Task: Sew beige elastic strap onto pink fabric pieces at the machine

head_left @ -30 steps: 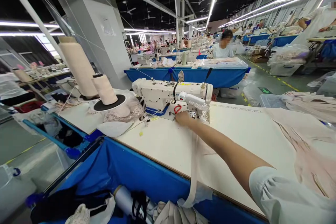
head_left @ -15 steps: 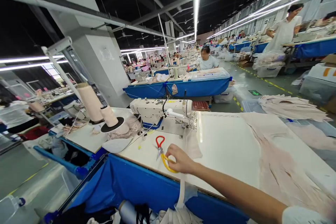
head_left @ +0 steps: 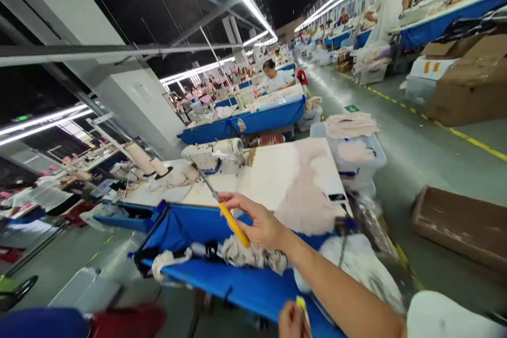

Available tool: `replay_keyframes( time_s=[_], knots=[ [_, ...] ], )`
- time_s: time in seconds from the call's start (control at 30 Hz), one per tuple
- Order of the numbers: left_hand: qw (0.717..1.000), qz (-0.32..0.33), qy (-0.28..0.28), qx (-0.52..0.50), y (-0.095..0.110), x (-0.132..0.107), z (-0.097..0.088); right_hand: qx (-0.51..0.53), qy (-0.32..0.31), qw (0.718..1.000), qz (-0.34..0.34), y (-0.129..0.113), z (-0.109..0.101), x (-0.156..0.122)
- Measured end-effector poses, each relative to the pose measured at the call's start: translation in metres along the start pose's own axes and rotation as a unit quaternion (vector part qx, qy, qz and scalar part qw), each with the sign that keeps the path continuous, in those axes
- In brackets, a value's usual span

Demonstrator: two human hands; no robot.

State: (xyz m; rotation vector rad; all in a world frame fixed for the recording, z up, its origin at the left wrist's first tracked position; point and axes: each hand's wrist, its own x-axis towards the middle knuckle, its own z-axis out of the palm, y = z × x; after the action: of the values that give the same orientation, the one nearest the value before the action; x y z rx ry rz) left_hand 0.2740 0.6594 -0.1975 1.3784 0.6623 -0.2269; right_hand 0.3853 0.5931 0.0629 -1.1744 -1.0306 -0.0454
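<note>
My right hand [head_left: 261, 224] is closed around the yellow handle of a pair of scissors [head_left: 232, 222], held in the air in front of the sewing table [head_left: 273, 169]. The blades point up and left toward the white sewing machine [head_left: 214, 154]. My left hand [head_left: 291, 322] shows only at the bottom edge, pinched on a small yellow piece [head_left: 303, 309] that I cannot make out. Pale pink fabric [head_left: 307, 198] lies on the right part of the table. Below the hands, a blue cloth trough [head_left: 245, 282] hangs along the table front with crumpled fabric [head_left: 253, 256] in it.
Two cream thread cones [head_left: 144, 158] stand left of the machine. A plastic bin with folded fabric [head_left: 354, 142] is beside the table, a brown box [head_left: 459, 222] on the aisle floor, cardboard boxes [head_left: 467, 84] beyond. A person [head_left: 275, 76] sits at the table behind.
My right hand picked the scissors up from beside the machine and drew them back off the table toward me. The view swung and pulled back, and my left hand came into view.
</note>
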Motion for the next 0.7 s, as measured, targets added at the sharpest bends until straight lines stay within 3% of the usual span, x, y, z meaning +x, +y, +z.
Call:
replay_keyframes(
  time_s=[0.07,0.17,0.27,0.33,0.4,0.53,0.6,0.7],
  knots=[
    [1.0,0.009,0.013,0.005,-0.023,-0.035,0.013,-0.05,-0.023,0.998,-0.028,-0.034,0.002,-0.041],
    [0.999,0.018,0.03,-0.012,-0.06,-0.079,0.025,-0.07,-0.063,0.996,-0.004,-0.075,-0.011,-0.117],
    [0.999,0.022,0.025,-0.039,-0.089,-0.118,0.036,-0.046,-0.088,0.991,0.085,-0.105,-0.038,-0.196],
    [0.998,0.025,0.01,-0.051,-0.1,-0.144,0.045,-0.021,-0.091,0.977,0.194,-0.122,-0.06,-0.245],
    [0.998,0.031,-0.007,-0.056,-0.105,-0.167,0.054,-0.007,-0.072,0.946,0.317,-0.136,-0.081,-0.289],
    [0.997,0.034,-0.043,-0.047,-0.107,-0.197,0.066,-0.019,-0.011,0.879,0.476,-0.149,-0.109,-0.363],
    [0.997,0.023,-0.058,-0.039,-0.108,-0.204,0.069,0.028,-0.02,0.826,0.562,-0.148,-0.11,-0.394],
    [0.997,0.005,-0.075,-0.031,-0.108,-0.21,0.071,0.08,-0.068,0.767,0.633,-0.141,-0.098,-0.43]
  ],
)
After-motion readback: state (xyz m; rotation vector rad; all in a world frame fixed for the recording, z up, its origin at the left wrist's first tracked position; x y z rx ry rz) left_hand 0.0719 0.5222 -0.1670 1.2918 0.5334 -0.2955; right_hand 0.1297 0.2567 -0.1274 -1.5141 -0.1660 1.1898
